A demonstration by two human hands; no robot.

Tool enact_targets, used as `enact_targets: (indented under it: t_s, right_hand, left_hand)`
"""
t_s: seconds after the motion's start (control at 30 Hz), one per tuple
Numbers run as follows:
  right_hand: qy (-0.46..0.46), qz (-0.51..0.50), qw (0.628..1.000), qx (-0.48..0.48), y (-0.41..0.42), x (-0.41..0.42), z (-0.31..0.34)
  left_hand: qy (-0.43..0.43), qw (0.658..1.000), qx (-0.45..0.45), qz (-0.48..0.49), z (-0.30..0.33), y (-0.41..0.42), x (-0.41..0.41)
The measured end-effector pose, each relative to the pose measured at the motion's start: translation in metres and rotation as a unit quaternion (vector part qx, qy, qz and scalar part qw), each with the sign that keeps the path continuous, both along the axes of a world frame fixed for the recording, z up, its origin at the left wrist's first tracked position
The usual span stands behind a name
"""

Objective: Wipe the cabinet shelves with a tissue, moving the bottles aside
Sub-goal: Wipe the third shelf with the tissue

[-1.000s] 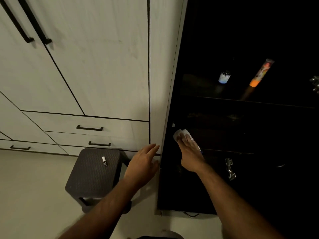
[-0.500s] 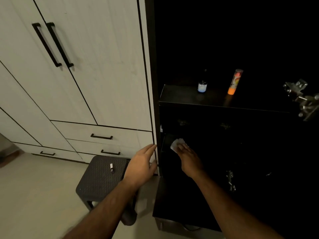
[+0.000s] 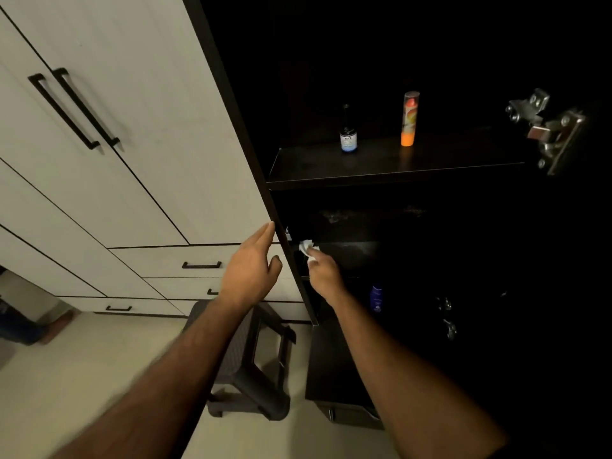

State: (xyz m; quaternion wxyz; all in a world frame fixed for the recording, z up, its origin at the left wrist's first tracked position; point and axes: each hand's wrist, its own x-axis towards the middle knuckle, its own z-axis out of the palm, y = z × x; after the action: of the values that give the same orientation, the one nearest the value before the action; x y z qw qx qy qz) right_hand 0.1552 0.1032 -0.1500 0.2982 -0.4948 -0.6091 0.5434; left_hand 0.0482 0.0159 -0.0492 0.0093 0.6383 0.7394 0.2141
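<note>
A pale floor (image 3: 82,376) runs along the left under a wall of light wood-grain cupboards (image 3: 126,134) with two long black door handles (image 3: 74,109) and three short drawer pulls. A dark stool (image 3: 255,369) stands on the floor in front of them, partly behind the left forearm. The left hand (image 3: 253,271) is held out with straight, relaxed fingers, holding nothing, its fingertips just beside the dark edge of the open cabinet (image 3: 265,180). Inside, the cabinet is black and dimly lit. The right hand (image 3: 323,271) pinches a crumpled white tissue (image 3: 307,248) against the left end of the middle shelf (image 3: 347,253). On the upper shelf (image 3: 381,164) stand two bottles: a small dark one (image 3: 348,132) with a white and blue label too small to read surely, and to its right a tall orange one (image 3: 409,119). One blue bottle (image 3: 377,298) shows lower down. A metal hinge (image 3: 546,127) sits at the far right.
</note>
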Motion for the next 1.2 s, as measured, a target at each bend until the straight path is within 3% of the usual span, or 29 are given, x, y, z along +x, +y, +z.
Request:
enact_targets:
  t_s: [0.07,0.13,0.27,0.8,0.97,1.2]
  right_hand:
    - [0.099,-0.004,0.991,-0.087,0.003,-0.011,0.01]
    - [0.13,0.038,0.984,-0.119,-0.003,-0.02,0.017]
    - [0.094,0.106,0.984,-0.105,-0.023,-0.029,0.014]
    - [0.015,0.132,0.989,-0.063,-0.002,-0.033,-0.004]
    - [0.045,0.125,0.986,-0.099,0.016,-0.034,0.009]
    - [0.048,0.135,0.987,-0.078,-0.011,-0.029,-0.003]
  left_hand:
    - [0.006,1.0,0.005,-0.009,0.001,0.002,-0.001]
    - [0.008,1.0,0.004,-0.014,-0.002,0.001,-0.005]
    - [0.016,1.0,0.006,-0.013,-0.003,0.003,-0.017]
    - [0.045,0.998,0.033,-0.039,0.002,0.012,-0.019]
    - [0.041,0.998,0.025,-0.03,0.001,0.012,-0.019]
    - [0.074,0.996,0.013,-0.042,0.005,0.012,-0.02]
